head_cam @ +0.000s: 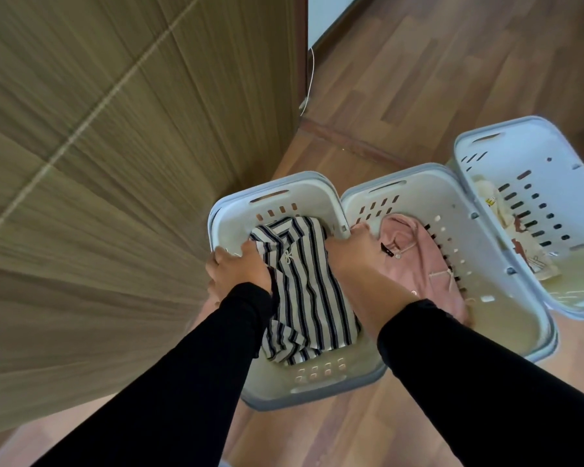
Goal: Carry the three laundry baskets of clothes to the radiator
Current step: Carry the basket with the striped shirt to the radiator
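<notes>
Three white laundry baskets stand side by side on the wooden floor. The left basket point(273, 192) holds a striped garment point(304, 284). My left hand point(236, 267) grips its left rim, and my right hand point(354, 251) grips its right rim, beside the middle basket point(402, 182). The middle basket holds a pink garment point(418, 261). The right basket point(520, 129) holds a cream cloth with red print point(506, 217). Black sleeves cover both my forearms.
A tall wood-grain cabinet point(115, 163) stands close on the left, right next to the left basket. A white cable point(309, 82) hangs at its far edge. Wooden floor point(435, 79) stretches beyond the baskets.
</notes>
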Action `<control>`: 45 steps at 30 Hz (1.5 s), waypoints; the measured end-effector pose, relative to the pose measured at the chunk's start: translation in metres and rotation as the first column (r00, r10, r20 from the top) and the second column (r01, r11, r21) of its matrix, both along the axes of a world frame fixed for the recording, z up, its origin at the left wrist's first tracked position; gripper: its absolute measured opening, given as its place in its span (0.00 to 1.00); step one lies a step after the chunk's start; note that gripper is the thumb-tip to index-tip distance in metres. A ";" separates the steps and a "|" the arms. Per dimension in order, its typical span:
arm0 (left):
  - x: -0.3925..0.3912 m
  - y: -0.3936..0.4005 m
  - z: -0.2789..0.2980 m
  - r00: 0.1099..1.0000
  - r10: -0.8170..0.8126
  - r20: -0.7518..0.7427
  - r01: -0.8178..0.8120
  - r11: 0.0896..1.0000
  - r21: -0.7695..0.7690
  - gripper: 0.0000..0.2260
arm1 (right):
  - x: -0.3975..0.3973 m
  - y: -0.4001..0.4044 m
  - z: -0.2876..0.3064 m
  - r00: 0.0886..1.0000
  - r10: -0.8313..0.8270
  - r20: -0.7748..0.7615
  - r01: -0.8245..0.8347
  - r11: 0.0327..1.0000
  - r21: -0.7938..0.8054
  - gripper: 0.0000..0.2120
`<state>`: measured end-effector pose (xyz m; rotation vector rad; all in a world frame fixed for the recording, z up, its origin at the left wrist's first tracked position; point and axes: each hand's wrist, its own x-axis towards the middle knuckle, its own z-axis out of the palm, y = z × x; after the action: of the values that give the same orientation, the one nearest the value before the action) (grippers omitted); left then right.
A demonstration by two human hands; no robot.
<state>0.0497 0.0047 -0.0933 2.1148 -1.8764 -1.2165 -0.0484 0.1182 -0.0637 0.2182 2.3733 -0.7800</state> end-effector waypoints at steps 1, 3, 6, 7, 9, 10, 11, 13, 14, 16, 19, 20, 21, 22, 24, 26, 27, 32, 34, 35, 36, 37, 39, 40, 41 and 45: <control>0.000 -0.003 0.000 1.000 0.008 0.001 -0.008 1.000 0.007 0.33 | 0.000 0.000 0.000 1.000 -0.011 0.011 0.012 1.000 -0.004 0.29; -0.001 -0.007 0.001 1.000 0.023 0.002 -0.023 1.000 0.015 0.32 | -0.001 0.001 -0.001 0.999 -0.045 0.021 0.046 0.999 -0.025 0.26; -0.004 -0.010 0.002 1.000 0.007 -0.001 -0.007 1.000 -0.007 0.29 | -0.002 0.001 -0.005 0.995 -0.099 0.017 0.100 0.994 -0.054 0.22; -0.003 -0.012 0.002 1.000 -0.021 0.002 0.021 1.000 -0.021 0.27 | -0.002 0.000 -0.005 0.994 -0.108 0.013 0.109 0.992 -0.059 0.21; -0.002 -0.015 0.006 0.997 -0.071 0.025 0.073 0.995 -0.061 0.24 | -0.001 0.000 -0.005 0.992 -0.125 0.002 0.124 0.989 -0.082 0.20; 0.000 -0.018 0.008 0.995 -0.088 0.035 0.091 0.992 -0.089 0.22 | 0.000 0.001 -0.004 0.991 -0.136 -0.004 0.135 0.985 -0.104 0.18; 0.002 -0.017 0.012 0.996 -0.086 0.012 0.087 0.988 -0.125 0.21 | 0.001 0.001 -0.002 0.988 -0.153 -0.013 0.150 0.980 -0.129 0.16; 0.006 -0.012 0.027 0.996 -0.091 0.002 0.091 0.984 -0.153 0.20 | 0.005 0.003 0.012 0.979 -0.201 -0.030 0.193 0.966 -0.173 0.15; 0.007 -0.008 0.038 0.998 -0.067 -0.001 0.066 0.989 -0.129 0.21 | 0.008 0.005 0.022 0.972 -0.234 -0.031 0.224 0.955 -0.192 0.16; 0.010 -0.001 0.070 1.000 -0.008 0.002 0.008 0.996 -0.084 0.24 | 0.017 0.010 0.047 0.957 -0.290 -0.012 0.279 0.930 -0.241 0.16; 0.022 -0.003 0.113 0.987 -0.162 -0.001 0.159 0.972 -0.175 0.20 | 0.029 0.020 0.096 0.942 -0.325 0.080 0.334 0.897 -0.288 0.17; 0.023 -0.004 0.136 0.987 -0.163 0.002 0.161 0.974 -0.157 0.20 | 0.030 0.023 0.121 0.937 -0.333 0.109 0.350 0.889 -0.295 0.18; 0.022 -0.003 0.149 0.991 -0.132 -0.029 0.128 0.984 -0.120 0.21 | 0.031 0.026 0.136 0.933 -0.339 0.121 0.360 0.883 -0.302 0.20; 0.018 -0.001 0.167 0.983 -0.183 0.014 0.183 0.979 -0.091 0.22 | 0.031 0.028 0.156 0.930 -0.345 0.125 0.366 0.879 -0.305 0.21; 0.016 0.003 0.227 0.976 -0.217 0.036 0.219 0.972 -0.089 0.24 | 0.032 0.033 0.207 0.933 -0.345 0.104 0.360 0.880 -0.311 0.21; 0.018 0.003 0.282 0.952 -0.304 0.037 0.306 0.938 -0.165 0.21 | 0.035 0.037 0.260 0.932 -0.354 0.071 0.359 0.884 -0.301 0.16; 0.021 0.004 0.308 0.935 -0.352 0.031 0.350 0.911 -0.219 0.19 | 0.037 0.040 0.286 0.930 -0.361 0.062 0.363 0.881 -0.304 0.13; 0.027 0.010 0.428 0.950 -0.309 -0.046 0.297 0.939 -0.172 0.26 | 0.056 0.050 0.414 0.916 -0.398 0.042 0.392 0.871 -0.298 0.03; 0.034 0.014 0.474 0.950 -0.287 -0.120 0.267 0.951 -0.158 0.30 | 0.066 0.055 0.463 0.908 -0.413 0.071 0.412 0.851 -0.324 0.02; 0.041 0.015 0.495 0.945 -0.290 -0.149 0.269 0.952 -0.143 0.29 | 0.072 0.059 0.487 0.905 -0.418 0.079 0.419 0.842 -0.341 0.03; 0.047 0.016 0.514 0.940 -0.293 -0.173 0.271 0.953 -0.139 0.29 | 0.077 0.062 0.511 0.903 -0.421 0.088 0.423 0.831 -0.361 0.04; 0.053 0.017 0.531 0.934 -0.300 -0.194 0.277 0.951 -0.136 0.29 | 0.083 0.065 0.532 0.901 -0.422 0.098 0.426 0.823 -0.376 0.08; 0.065 0.018 0.561 0.923 -0.320 -0.214 0.295 0.945 -0.143 0.30 | 0.097 0.073 0.569 0.886 -0.453 0.103 0.456 0.807 -0.374 0.17; 0.071 0.020 0.576 0.912 -0.341 -0.228 0.314 0.938 -0.148 0.30 | 0.104 0.077 0.585 0.880 -0.464 0.106 0.467 0.801 -0.375 0.17; 0.078 0.022 0.591 0.895 -0.370 -0.249 0.339 0.927 -0.161 0.31 | 0.110 0.080 0.600 0.869 -0.482 0.111 0.484 0.785 -0.386 0.16; 0.091 0.025 0.640 0.846 -0.452 -0.281 0.401 0.889 -0.222 0.28 | 0.131 0.091 0.647 0.824 -0.543 0.160 0.552 0.709 -0.438 0.13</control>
<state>0.1404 0.0293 0.5467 1.3459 -2.2573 -1.3378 0.0825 0.2091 0.5834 0.7450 2.0173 -1.5985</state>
